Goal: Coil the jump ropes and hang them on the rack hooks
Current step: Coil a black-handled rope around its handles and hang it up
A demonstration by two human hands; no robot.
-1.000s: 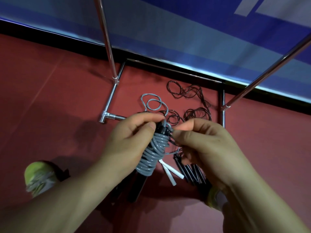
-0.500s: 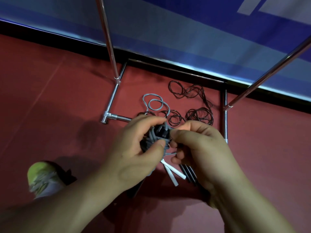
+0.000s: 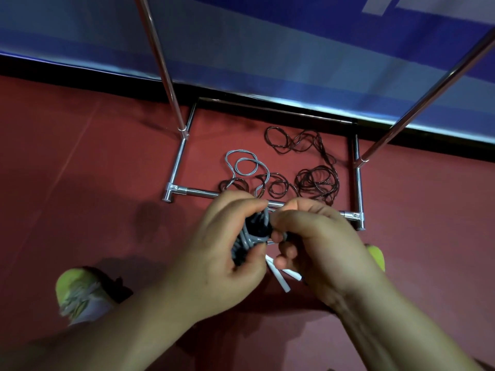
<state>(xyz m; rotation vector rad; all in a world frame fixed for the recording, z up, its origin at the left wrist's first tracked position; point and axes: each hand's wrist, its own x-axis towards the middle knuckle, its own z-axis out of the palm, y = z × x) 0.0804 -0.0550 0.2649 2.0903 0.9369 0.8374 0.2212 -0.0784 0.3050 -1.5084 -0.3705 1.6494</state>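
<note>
- Hands meet at mid-frame, above the near bar of the rack base (image 3: pixel 198 193).
- Left hand (image 3: pixel 214 253) is curled round a grey jump rope bundle (image 3: pixel 247 238), thumb and fingers wrapped about its coils; black handle ends show at the bundle's top.
- Right hand (image 3: pixel 321 245) has its fingers bent, pinching the grey cord at the top of the bundle, just beside the left fingertips.
- A loose tail of grey rope (image 3: pixel 245 167) runs from the bundle to the floor, lying in loops inside the rack base, far of the hands.
- Black ropes (image 3: pixel 317 182) lie tangled on the red floor (image 3: pixel 80 170), right of the grey loops; one strand trails farther toward the wall.
- Two white handles (image 3: pixel 280 277) lie on the floor beneath the hands, partly hidden.
- Two chrome uprights (image 3: pixel 163 68) rise from the base, one left, one right.
- Blue banner (image 3: pixel 267 36) covers the far wall.
- Yellow-green shoe (image 3: pixel 80 293) at near left, blurred; another shoe tip (image 3: pixel 376 255) shows right of the right hand.
</note>
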